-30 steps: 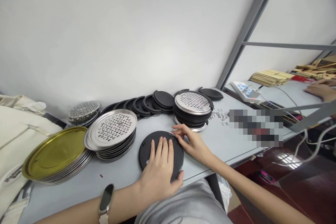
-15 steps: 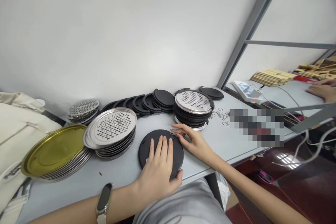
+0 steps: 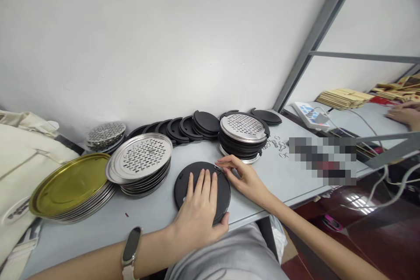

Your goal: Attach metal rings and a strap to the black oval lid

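A round black disc lies on the grey table near its front edge. My left hand rests flat on it, fingers stretched out and the thumb by the disc's lower right rim. At the disc's upper right edge, my right hand pinches a small metal ring, partly covered by the fingertips. Just behind that hand stands a stack of black discs topped by a perforated metal grater plate. Several loose metal rings and clasps lie to the right of this stack.
Another stack of grater plates and gold-coloured round lids stand on the left, beside a cream bag. Black slotted discs line the wall. A metal frame post rises at right; beyond it are wooden boards and another person's hand.
The right hand's fingers have curled slightly closer around the metal ring at the disc's edge. The left hand stays flat on the disc. The view has shifted slightly.
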